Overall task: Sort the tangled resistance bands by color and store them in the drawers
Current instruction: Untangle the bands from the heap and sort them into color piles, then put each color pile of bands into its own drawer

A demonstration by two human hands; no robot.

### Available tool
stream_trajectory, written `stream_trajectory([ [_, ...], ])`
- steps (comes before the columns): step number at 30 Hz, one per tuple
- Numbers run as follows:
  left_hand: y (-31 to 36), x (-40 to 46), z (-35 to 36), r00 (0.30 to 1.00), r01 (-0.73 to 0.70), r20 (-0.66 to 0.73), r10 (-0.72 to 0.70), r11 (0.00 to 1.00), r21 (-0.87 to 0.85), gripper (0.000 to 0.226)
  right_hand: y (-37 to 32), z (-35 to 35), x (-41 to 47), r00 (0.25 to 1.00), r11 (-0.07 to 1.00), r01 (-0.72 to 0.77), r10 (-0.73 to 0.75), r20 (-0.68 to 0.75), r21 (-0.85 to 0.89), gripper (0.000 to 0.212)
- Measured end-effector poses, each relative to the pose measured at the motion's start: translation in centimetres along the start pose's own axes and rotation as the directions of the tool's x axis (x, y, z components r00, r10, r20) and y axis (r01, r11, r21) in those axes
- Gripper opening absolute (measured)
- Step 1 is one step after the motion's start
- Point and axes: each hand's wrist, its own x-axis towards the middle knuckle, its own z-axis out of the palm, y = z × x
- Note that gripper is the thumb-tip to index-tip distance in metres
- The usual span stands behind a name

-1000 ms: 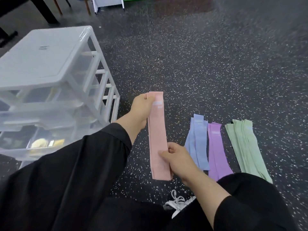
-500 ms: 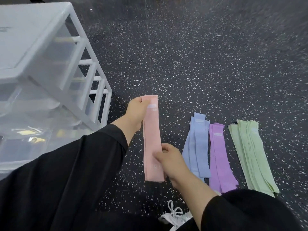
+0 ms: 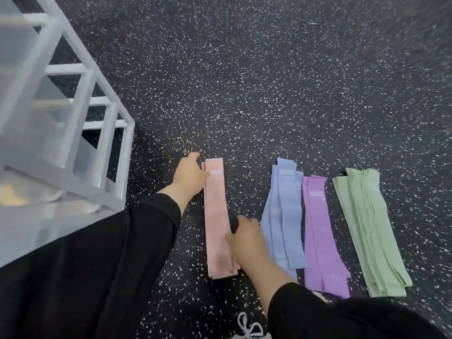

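Speckled black floor (image 3: 269, 81) carries four sorted piles. Our left hand (image 3: 189, 176) touches the pink bands (image 3: 217, 216) near their top, our right hand (image 3: 247, 241) rests at their right edge lower down; we cannot tell either hand's finger position. Blue bands (image 3: 285, 216), purple bands (image 3: 318, 228) and green bands (image 3: 367, 228) lie toward three o'clock; the white drawers (image 3: 73, 113) stand at ten o'clock.

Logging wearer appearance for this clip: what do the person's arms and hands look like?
Both arms wear loose black long sleeves ending at the wrists. The left hand and right hand are bare: no gloves, rings, watch or markings visible.
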Motion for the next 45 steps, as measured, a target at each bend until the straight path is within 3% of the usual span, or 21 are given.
stream_trajectory([
  [2, -1.1, -1.3, 1.0, 0.982, -0.123, -0.121, 0.144, 0.979, 0.165, 0.035, 0.1, 0.5, 0.5, 0.994, 0.993, 0.073, -0.080, -0.080, -0.087, 0.033],
  [3, -1.9, -2.2, 1.6, 0.967, -0.194, -0.113, 0.228, 0.948, 0.252, 0.031, 0.1, 0.7, 0.7, 0.989, 0.988, 0.100, -0.111, -0.097, -0.118, 0.030],
  [6, -3.7, -6.0, 3.8, 0.886, -0.430, 0.104, 0.452, 0.717, 0.549, 0.029, 0.0, 0.9, 1.0, 0.988, 0.974, 0.115, -0.132, -0.078, -0.195, 0.017],
  [7, -4.1, -7.1, 4.3, 0.876, -0.462, 0.169, 0.452, 0.685, 0.564, 0.027, -0.1, 0.9, 1.1, 0.990, 0.973, 0.101, -0.119, -0.074, -0.209, 0.017],
  [12, -4.6, -8.1, 3.9, 0.903, -0.429, 0.212, 0.375, 0.742, 0.515, 0.029, -1.1, -0.6, 0.4, 0.994, 0.995, 0.091, -0.094, -0.053, -0.049, 0.039],
  [17, -1.0, -8.7, 2.2, 0.917, -0.374, 0.052, 0.396, 0.807, 0.457, 0.036, -2.6, -5.1, -1.0, 0.984, 0.954, 0.170, -0.150, -0.098, 0.246, 0.049],
  [22, 3.7, -10.4, 3.1, 0.906, -0.406, 0.032, 0.422, 0.845, 0.349, 0.039, -0.5, -11.5, -2.0, 0.981, 0.931, 0.177, -0.141, -0.133, 0.319, 0.044],
  [26, 7.4, -12.7, 4.9, 0.888, -0.458, 0.113, 0.445, 0.840, 0.289, 0.035, 2.5, -15.4, -2.8, 0.984, 0.935, 0.168, -0.138, -0.116, 0.313, 0.021],
  [28, 9.3, -13.7, 6.0, 0.881, -0.473, 0.155, 0.447, 0.838, 0.271, 0.034, 4.1, -17.2, -2.9, 0.980, 0.947, 0.181, -0.150, -0.134, 0.266, 0.030],
  [33, 13.3, -15.9, 8.7, 0.859, -0.500, 0.251, 0.446, 0.834, 0.231, 0.038, 10.0, -20.2, -1.9, 0.985, 0.979, 0.110, -0.084, -0.149, 0.171, 0.018],
  [42, 17.6, -16.9, 14.6, 0.845, -0.428, 0.396, 0.360, 0.899, 0.096, 0.037, 20.9, -22.4, 1.1, 0.964, 0.981, -0.088, 0.127, -0.232, 0.170, 0.059],
  [45, 18.6, -16.4, 16.6, 0.849, -0.364, 0.426, 0.313, 0.931, 0.040, 0.036, 23.4, -23.0, 2.5, 0.949, 0.983, -0.122, 0.156, -0.272, 0.140, 0.050],
])
